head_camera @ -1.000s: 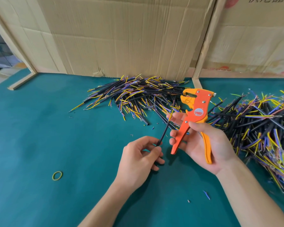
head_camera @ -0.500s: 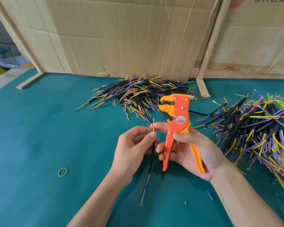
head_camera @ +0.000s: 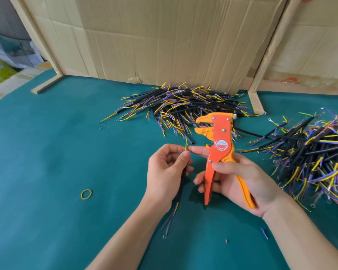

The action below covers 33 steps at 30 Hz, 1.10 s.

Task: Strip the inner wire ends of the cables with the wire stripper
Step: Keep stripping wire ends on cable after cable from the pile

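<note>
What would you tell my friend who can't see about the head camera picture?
A person's left hand pinches a black cable with a yellow wire sticking up, while the right hand grips an orange wire stripper. Cable piles lie behind on the green table.

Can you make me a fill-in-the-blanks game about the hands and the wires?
1. The right hand holds the orange wire ____.
2. The left hand pinches a black cable whose ____ inner wire sticks up past the fingers.
3. A small yellow rubber ____ lies on the green table.

Missing words: stripper; yellow; band
</note>
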Motion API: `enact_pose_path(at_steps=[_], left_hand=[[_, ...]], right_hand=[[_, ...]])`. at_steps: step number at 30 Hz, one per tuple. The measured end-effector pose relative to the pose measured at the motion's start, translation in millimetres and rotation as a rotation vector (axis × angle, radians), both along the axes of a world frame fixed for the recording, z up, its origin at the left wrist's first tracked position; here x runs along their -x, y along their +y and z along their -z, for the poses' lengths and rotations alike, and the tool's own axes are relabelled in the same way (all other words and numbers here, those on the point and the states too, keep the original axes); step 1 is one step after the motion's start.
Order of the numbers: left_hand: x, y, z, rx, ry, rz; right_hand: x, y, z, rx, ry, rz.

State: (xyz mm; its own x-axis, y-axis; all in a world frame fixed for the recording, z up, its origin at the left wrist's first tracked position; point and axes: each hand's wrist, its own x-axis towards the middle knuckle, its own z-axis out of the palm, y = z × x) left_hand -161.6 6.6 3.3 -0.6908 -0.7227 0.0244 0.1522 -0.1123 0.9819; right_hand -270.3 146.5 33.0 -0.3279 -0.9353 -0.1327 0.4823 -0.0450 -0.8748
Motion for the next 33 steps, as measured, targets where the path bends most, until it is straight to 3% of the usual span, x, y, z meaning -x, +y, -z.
enact_pose_path(at_steps=[11,22,30,33], left_hand=[[2.7,-0.6,3.0,0.028,-0.023,-0.002],[3.1,-5.3,2.3,-0.069,0.037,0.02],[1.4,-1.9,3.0,0.112,0.013,0.065],[0.9,-3.4,2.7,0.061,0.02,0.068]], right_hand=[[2.8,-0.4,2.8,0.015,-0.007,-0.005],[6.8,1.7,8.5,0.044,-0.062,0.065],[4.4,1.3,7.6,0.048,-0.008,-0.027],[4.7,1.2,8.1,0.028,-0.023,-0.015]])
